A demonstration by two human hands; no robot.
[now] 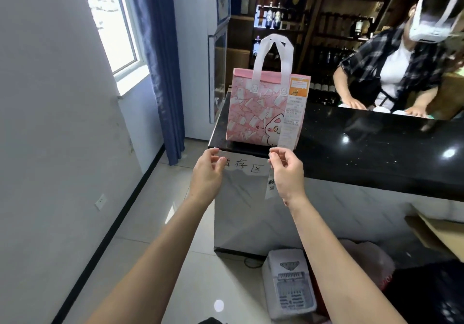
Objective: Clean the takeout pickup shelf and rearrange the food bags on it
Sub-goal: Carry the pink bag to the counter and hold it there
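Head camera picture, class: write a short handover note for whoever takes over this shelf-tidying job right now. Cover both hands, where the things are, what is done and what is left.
Left hand: open, holding nothing, just below the counter's front edge.
Right hand: open, fingers loosely curled, holding nothing, near the hanging receipt's lower end.
Pink bag: upright at the left end of the black counter, handles up, long receipt stuck to its right front.
Paper sign: on the counter's front, between the hands.
Done: bag is set down and released.
Left: no cloth or other bags in view, so I cannot tell whether cleaning is done.

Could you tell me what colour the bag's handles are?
White, on the pink bag; seen in the head view.
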